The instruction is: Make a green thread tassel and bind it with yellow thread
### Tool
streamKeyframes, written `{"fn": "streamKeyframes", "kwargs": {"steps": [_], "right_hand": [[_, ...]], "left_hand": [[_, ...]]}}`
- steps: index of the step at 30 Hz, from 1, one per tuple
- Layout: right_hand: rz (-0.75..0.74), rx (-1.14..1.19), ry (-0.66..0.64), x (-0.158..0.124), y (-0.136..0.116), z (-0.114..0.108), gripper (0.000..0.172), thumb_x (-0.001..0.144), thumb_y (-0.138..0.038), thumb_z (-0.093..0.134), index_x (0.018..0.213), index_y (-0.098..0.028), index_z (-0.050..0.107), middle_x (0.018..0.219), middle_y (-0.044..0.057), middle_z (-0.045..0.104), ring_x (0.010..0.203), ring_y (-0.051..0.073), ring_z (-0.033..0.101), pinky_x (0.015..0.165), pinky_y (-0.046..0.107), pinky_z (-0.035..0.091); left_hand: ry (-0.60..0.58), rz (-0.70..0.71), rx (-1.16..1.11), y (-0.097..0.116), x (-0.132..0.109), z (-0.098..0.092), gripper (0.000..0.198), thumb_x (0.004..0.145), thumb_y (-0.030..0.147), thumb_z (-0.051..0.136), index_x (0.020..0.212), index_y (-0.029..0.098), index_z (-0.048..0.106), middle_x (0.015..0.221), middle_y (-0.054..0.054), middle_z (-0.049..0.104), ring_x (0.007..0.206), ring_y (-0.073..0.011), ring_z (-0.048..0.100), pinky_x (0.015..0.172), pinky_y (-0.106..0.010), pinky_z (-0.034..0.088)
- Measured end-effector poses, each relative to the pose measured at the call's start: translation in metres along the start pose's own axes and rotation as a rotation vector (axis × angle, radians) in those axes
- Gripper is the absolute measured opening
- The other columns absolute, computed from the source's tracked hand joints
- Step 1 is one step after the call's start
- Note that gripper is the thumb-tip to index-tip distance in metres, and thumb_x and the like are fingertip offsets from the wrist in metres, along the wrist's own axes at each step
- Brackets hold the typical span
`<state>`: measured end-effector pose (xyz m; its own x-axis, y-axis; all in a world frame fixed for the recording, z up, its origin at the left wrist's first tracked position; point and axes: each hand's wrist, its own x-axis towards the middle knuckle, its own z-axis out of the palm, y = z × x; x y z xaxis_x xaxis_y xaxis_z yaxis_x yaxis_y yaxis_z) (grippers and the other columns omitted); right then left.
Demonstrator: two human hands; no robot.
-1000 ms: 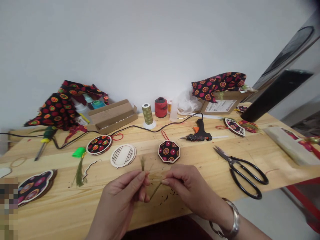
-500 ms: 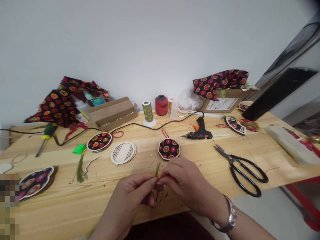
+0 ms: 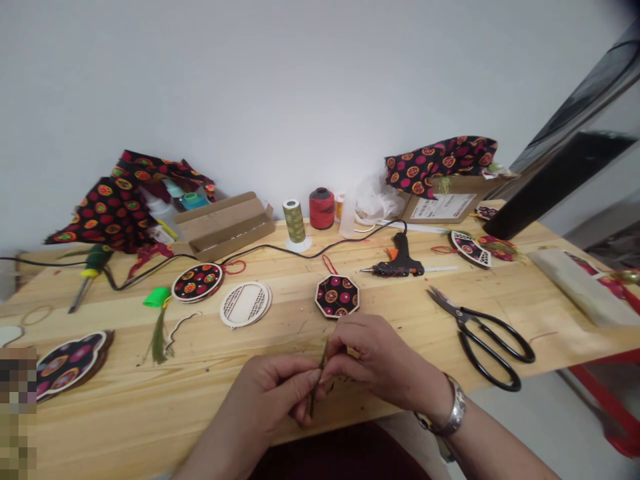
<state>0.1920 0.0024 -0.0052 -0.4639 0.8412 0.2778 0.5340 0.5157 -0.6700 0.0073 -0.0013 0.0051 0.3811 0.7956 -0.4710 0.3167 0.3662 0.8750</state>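
Near the front edge of the table, my left hand (image 3: 285, 387) pinches a thin bundle of olive-green thread (image 3: 324, 357) between thumb and fingers. My right hand (image 3: 373, 367), with a silver bracelet on the wrist, closes its fingertips on the same bundle, close beside the left thumb. Part of the bundle is covered by the fingers. Just beyond my right hand lies an octagonal ornament (image 3: 337, 296) with dark patterned fabric and a red loop. Round pale wooden pieces (image 3: 246, 304) lie to its left. Black-handled scissors (image 3: 480, 337) rest open to the right of my right hand.
A hot glue gun (image 3: 400, 260) with a black cord lies mid-table. Spools of green thread (image 3: 295, 223) and red thread (image 3: 322, 209) stand by the wall. At left are a round ornament (image 3: 198, 283), a green tassel (image 3: 159, 340) and a screwdriver (image 3: 87, 280). A black tube (image 3: 550, 190) leans at right.
My right hand's fingertips have shifted slightly along the thread bundle, and its loose upper strands, splayed before, now look gathered at those fingers. The camera view has moved a little.
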Motion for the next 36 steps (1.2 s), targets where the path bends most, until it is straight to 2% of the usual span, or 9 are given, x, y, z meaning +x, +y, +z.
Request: {"fn": "streamKeyframes", "kwargs": {"steps": [7, 17, 21, 27, 32, 36], "right_hand": [[-0.059, -0.006, -0.020, -0.002, 0.002, 0.001, 0.016, 0.078, -0.025, 0.070, 0.068, -0.014, 0.061, 0.061, -0.003, 0.056, 0.061, 0.009, 0.050, 0.057, 0.018, 0.034], [-0.045, 0.036, -0.041, -0.003, 0.002, 0.000, 0.014, 0.077, -0.024, 0.070, 0.069, -0.014, 0.063, 0.061, -0.003, 0.058, 0.061, 0.008, 0.051, 0.057, 0.018, 0.035], [-0.019, 0.075, -0.064, -0.003, 0.001, -0.001, 0.013, 0.076, -0.023, 0.071, 0.071, -0.015, 0.064, 0.063, -0.003, 0.059, 0.063, 0.009, 0.052, 0.059, 0.018, 0.036], [0.006, 0.081, 0.009, -0.008, 0.003, -0.009, 0.032, 0.068, -0.036, 0.076, 0.086, -0.013, 0.064, 0.071, -0.001, 0.058, 0.066, 0.011, 0.052, 0.061, 0.020, 0.039], [0.064, 0.063, -0.014, -0.012, 0.006, -0.011, 0.031, 0.071, -0.033, 0.075, 0.091, -0.013, 0.064, 0.073, 0.000, 0.059, 0.068, 0.012, 0.054, 0.061, 0.021, 0.040], [0.055, 0.100, 0.010, -0.012, 0.006, -0.009, 0.032, 0.072, -0.035, 0.073, 0.094, -0.014, 0.065, 0.072, 0.000, 0.061, 0.067, 0.012, 0.055, 0.061, 0.021, 0.041]], "left_hand": [[-0.035, -0.020, 0.000, -0.003, 0.000, 0.000, 0.024, 0.073, 0.030, 0.059, 0.057, 0.016, 0.069, 0.041, 0.004, 0.050, 0.044, -0.0106, 0.044, 0.048, -0.022, 0.033], [-0.091, -0.055, -0.047, -0.004, -0.002, -0.003, 0.020, 0.072, 0.029, 0.061, 0.063, 0.015, 0.072, 0.053, 0.001, 0.059, 0.047, -0.0104, 0.047, 0.050, -0.023, 0.037], [-0.098, -0.051, -0.086, -0.003, -0.002, -0.001, 0.019, 0.071, 0.028, 0.063, 0.059, 0.015, 0.070, 0.053, 0.002, 0.058, 0.048, -0.0094, 0.046, 0.049, -0.022, 0.036], [-0.051, -0.060, -0.170, -0.007, -0.002, -0.004, 0.019, 0.071, 0.029, 0.067, 0.060, 0.015, 0.071, 0.054, 0.002, 0.060, 0.048, -0.0087, 0.045, 0.047, -0.021, 0.035], [0.014, -0.074, -0.196, -0.005, -0.003, -0.005, 0.017, 0.068, 0.030, 0.070, 0.058, 0.016, 0.071, 0.053, 0.002, 0.061, 0.047, -0.0090, 0.046, 0.048, -0.022, 0.036], [0.016, -0.070, -0.204, -0.002, -0.004, -0.003, 0.017, 0.067, 0.029, 0.070, 0.057, 0.015, 0.071, 0.052, 0.002, 0.061, 0.046, -0.0087, 0.045, 0.047, -0.022, 0.035]]}}
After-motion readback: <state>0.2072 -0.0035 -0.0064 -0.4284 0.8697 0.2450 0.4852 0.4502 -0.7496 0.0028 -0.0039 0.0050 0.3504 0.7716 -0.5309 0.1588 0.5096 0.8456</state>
